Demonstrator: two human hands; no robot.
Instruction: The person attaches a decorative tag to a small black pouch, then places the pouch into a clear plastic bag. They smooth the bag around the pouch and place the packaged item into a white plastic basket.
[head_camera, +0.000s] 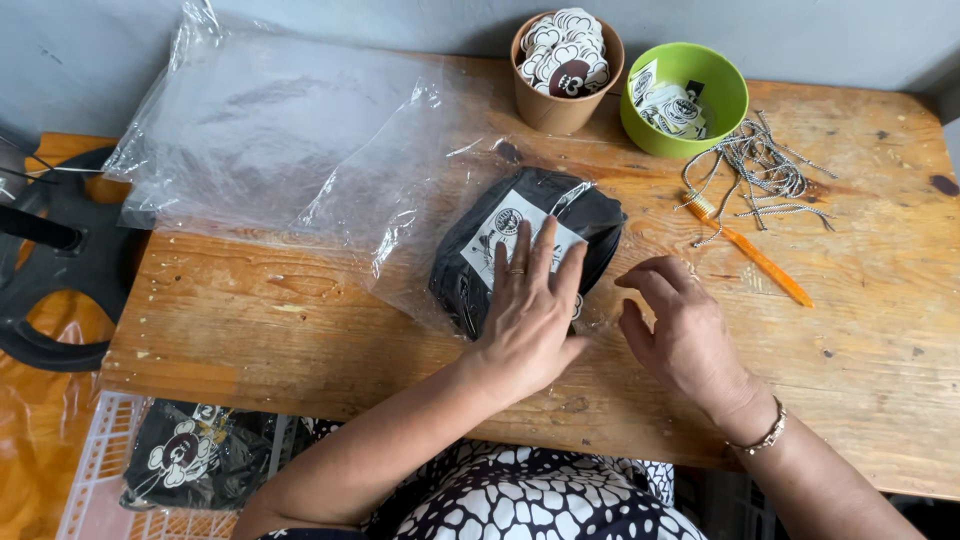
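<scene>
Flanking bagged garment (520, 250): cup (565, 95); bowl (690, 125)

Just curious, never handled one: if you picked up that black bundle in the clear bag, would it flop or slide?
The black bundle looks like folded fabric, so probably soft and floppy. Its clear bag looks glossy and crinkled, so likely slippery on the wooden table. The left hand presses it flat.

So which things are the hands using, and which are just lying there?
In use:
left hand, pressing flat on the black folded garment
clear plastic bag around that garment
right hand, fingers at the bag's edge

Lying about:
brown paper cup of stickers
green bowl of tags
pile of grey strings
orange plastic tool
</scene>
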